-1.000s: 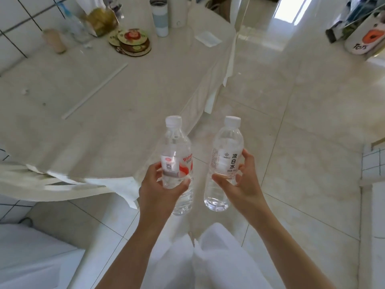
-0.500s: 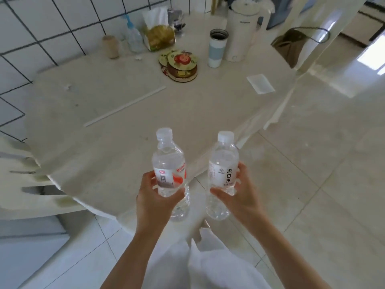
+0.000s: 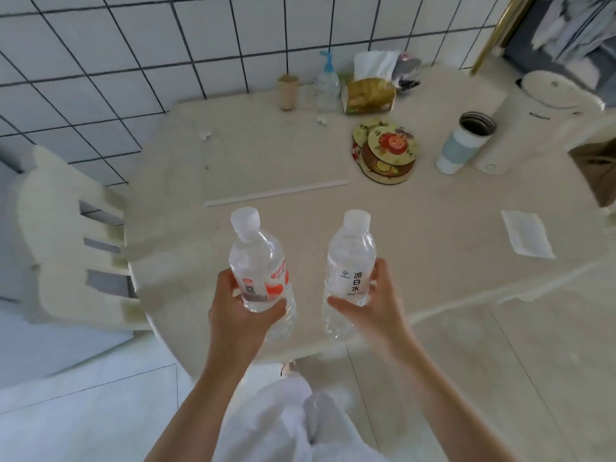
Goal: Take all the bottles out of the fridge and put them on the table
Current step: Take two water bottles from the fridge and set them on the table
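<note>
Bottles both upright, red-labelled bottle [image 3: 261, 271] gripped in my left hand [image 3: 241, 315], white-labelled bottle [image 3: 350, 268] in my right hand [image 3: 370, 308], held over the desk [image 3: 300, 235] near edge, bare surface directly ahead.

This is a home dining corner. A round cream table [image 3: 233, 155] stands against a white tiled wall [image 3: 133, 61], with a matching chair [image 3: 66, 235] beside it. On it sit a tissue box [image 3: 368, 93], coasters [image 3: 386, 150], a tumbler [image 3: 465, 143] and an electric kettle [image 3: 533, 118].
</note>
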### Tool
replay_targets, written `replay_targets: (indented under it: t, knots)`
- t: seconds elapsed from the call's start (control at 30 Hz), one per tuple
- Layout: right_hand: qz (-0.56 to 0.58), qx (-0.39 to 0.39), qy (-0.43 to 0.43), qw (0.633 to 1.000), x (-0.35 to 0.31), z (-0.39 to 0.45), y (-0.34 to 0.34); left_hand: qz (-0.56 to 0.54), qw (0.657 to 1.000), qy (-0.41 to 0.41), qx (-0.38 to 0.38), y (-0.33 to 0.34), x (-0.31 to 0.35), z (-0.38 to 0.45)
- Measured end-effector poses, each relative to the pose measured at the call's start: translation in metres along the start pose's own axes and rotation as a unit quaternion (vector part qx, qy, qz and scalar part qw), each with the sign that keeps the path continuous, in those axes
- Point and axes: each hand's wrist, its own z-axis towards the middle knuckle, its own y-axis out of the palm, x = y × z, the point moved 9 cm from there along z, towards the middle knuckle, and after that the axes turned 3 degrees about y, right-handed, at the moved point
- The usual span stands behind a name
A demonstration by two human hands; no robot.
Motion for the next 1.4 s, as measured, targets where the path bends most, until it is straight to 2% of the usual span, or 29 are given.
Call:
replay_targets:
  t: [0.3,0.6,0.93,1.4]
  knots:
    - [-0.011,-0.013,-0.041,0.999,-0.069,0.109,0.07,0.013,0.998,0.015,0.067,-0.033,-0.008,0.13]
    - [-0.027,-0.008,-0.069,0.997,-0.105,0.2,0.135,0.043,0.993,-0.011,0.114,-0.042,-0.046,0.228]
    - [-0.08,-0.03,-0.06,0.995,-0.092,0.252,0.183,0.069,0.982,-0.028,0.173,-0.037,-0.076,0.261]
    - [-0.074,-0.033,-0.06,0.995,-0.067,0.252,0.205,0.075,0.983,-0.026,0.168,-0.032,-0.08,0.263]
